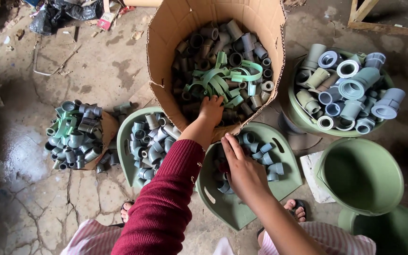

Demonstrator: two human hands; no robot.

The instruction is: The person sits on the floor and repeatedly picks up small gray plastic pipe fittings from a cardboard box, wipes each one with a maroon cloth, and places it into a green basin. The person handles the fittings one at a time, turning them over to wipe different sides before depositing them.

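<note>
A left hand [210,109], fingers curled among grey fittings [213,47], reaches into the box [164,42]; beside the box, the right hand [242,170], fingers together, hovers over a tray [242,208].

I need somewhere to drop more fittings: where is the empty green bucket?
In the head view the empty green bucket stands at lower right on the floor, just below the bowl of large fittings and right of the green scoop tray.

A cracked, damp concrete floor [34,208] carries a cardboard box [166,42] of pipe fittings, two green dustpan-shaped trays [234,212], a heaped green basin [294,109], two green buckets [362,175] and a loose fitting pile [74,134].
</note>
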